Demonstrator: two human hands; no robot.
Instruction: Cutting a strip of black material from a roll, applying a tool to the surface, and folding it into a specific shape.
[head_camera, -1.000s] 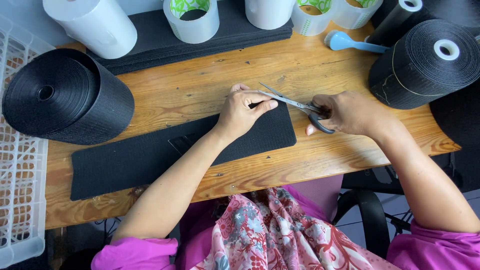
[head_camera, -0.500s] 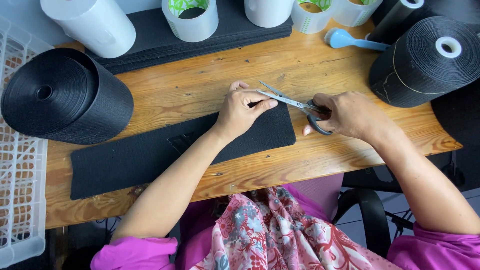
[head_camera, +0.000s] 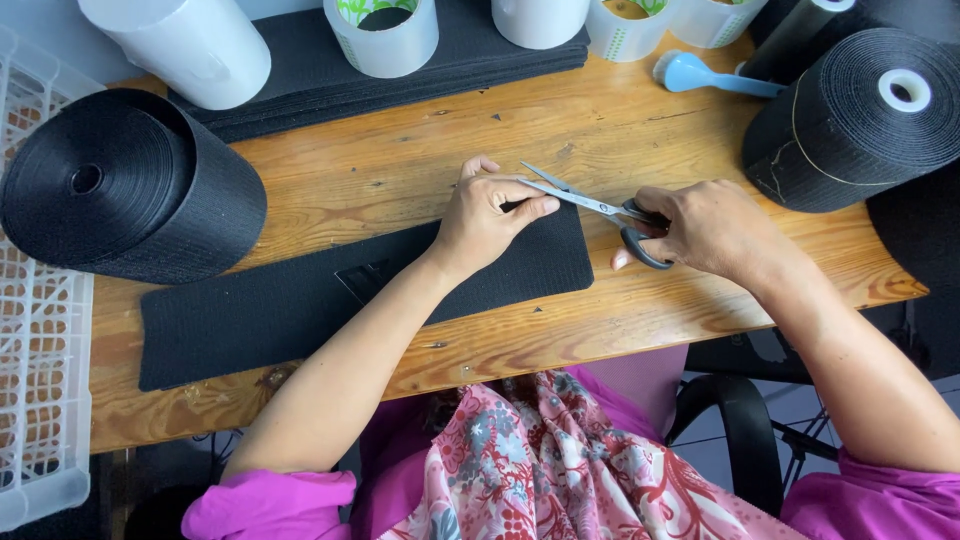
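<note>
Scissors (head_camera: 585, 203) sit in the right hand (head_camera: 715, 232), whose fingers are closed through the dark handle loops, blades slightly parted and pointing toward the left hand (head_camera: 487, 215). That hand is curled shut, pinching the far edge of a long black felt strip (head_camera: 340, 300) that lies flat along the wooden table (head_camera: 400, 170), its right end just under the blades. The strip looks light, soft and floppy, so it likely needs pinching close beside the cut line to keep it taut. A big black roll (head_camera: 120, 190) stands at the left, another black roll (head_camera: 860, 115) at the right, white tape rolls (head_camera: 385, 35) along the back.
</note>
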